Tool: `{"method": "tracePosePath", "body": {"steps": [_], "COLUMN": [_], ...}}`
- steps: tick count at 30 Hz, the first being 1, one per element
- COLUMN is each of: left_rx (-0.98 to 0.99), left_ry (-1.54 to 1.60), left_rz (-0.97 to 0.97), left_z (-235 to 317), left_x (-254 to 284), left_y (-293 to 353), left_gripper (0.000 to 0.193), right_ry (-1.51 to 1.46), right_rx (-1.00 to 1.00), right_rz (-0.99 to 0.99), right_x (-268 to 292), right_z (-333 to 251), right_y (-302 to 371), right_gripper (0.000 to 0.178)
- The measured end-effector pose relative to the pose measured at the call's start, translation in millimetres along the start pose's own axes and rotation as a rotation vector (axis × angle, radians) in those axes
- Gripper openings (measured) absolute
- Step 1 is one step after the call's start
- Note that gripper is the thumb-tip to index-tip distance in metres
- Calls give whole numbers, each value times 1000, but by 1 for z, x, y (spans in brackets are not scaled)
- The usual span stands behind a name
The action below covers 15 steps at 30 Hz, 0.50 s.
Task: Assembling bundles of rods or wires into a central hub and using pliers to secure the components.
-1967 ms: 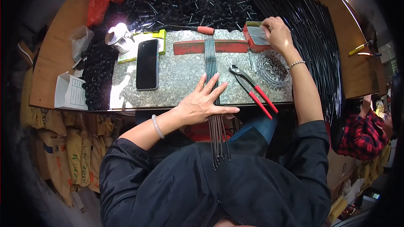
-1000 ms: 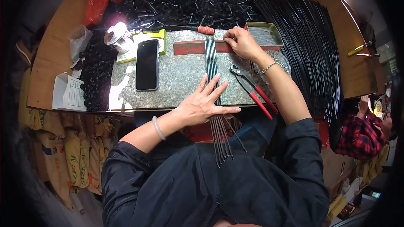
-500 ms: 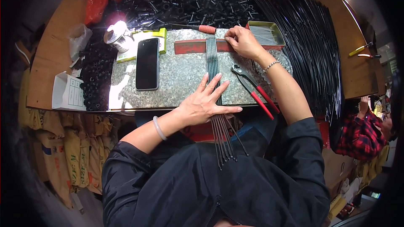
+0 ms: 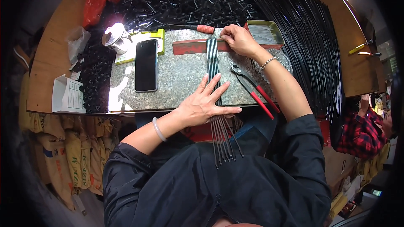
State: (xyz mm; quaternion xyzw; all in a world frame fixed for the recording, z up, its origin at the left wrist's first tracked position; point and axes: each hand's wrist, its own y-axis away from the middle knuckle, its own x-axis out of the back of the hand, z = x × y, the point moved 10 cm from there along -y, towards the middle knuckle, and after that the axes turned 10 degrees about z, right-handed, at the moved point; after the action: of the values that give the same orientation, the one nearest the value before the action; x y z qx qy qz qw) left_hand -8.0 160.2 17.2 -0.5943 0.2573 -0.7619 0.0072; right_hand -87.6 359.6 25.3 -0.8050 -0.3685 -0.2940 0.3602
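Observation:
A row of thin black cables (image 4: pixel 212 56) runs side by side across a stone slab (image 4: pixel 181 75), over a red metal bar (image 4: pixel 187 47). My left hand (image 4: pixel 206 104) lies flat on the row, fingers spread, near the slab's front edge. Below it the cables fan out past the edge, dark tips hanging before my jacket. My right hand (image 4: pixel 239 40) is closed in a pinch over the bar, just right of the cables' far ends; what it pinches is hidden. Near that forearm, pliers (image 4: pixel 252 87) with red handles lie on the slab, handles jutting over the edge.
A phone (image 4: pixel 146 65) and a yellow-green box (image 4: pixel 160 42) lie left. Behind are a screwdriver (image 4: pixel 205 29) and a tin of thin wires (image 4: pixel 264 33). Black plastic parts (image 4: pixel 181 0) heap at the back; black cables (image 4: pixel 305 46) pile right. A co-worker in plaid (image 4: pixel 362 134) is far right.
My right hand has shifted slightly left, close against the cables' far ends. The loose rightmost cable's lower end has swung left toward the others. My left hand stays in place.

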Motion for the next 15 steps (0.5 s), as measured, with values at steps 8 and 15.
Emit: {"method": "tracePosePath", "body": {"steps": [8, 15], "left_rx": [14, 3], "left_ry": [-7, -32], "left_rz": [3, -9], "left_z": [-1, 0], "left_x": [0, -1], "left_y": [1, 0], "left_gripper": [63, 62], "right_ry": [58, 13], "right_rx": [7, -20], "right_rz": [25, 8], "right_x": [10, 11], "right_z": [4, 0], "right_y": [7, 9], "right_gripper": [14, 14]}}
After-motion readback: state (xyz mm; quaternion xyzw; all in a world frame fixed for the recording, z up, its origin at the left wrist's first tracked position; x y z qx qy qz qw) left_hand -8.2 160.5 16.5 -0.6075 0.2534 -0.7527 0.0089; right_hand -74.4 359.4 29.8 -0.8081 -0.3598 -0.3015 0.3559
